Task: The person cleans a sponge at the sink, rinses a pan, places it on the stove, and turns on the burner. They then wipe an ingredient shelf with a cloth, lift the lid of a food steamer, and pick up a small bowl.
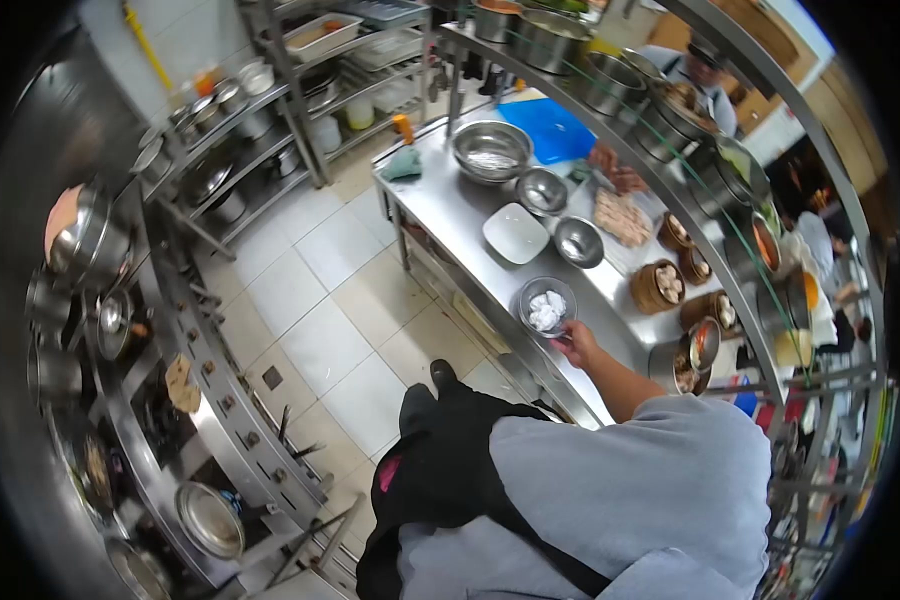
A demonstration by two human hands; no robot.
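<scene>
My right hand [575,345] grips the near rim of a small clear bowl [533,322] at the edge of the steel worktable. White lumps [547,309] lie inside this bowl; I cannot make out what they are. Close by stand a white square bowl [516,233] and two small steel bowls, one of them [578,242] just beyond my hand. A larger steel bowl [492,151] sits farther back. My left hand is out of view; only grey sleeve and shirt show at the bottom.
Bamboo steamers [658,287] holding food line the table's right side, beneath an overhead shelf of steel pots [615,83]. A co-worker's hands [618,172] are near pale food [622,217] across the table. Stoves [210,368] run along the left, past the tiled floor [320,345].
</scene>
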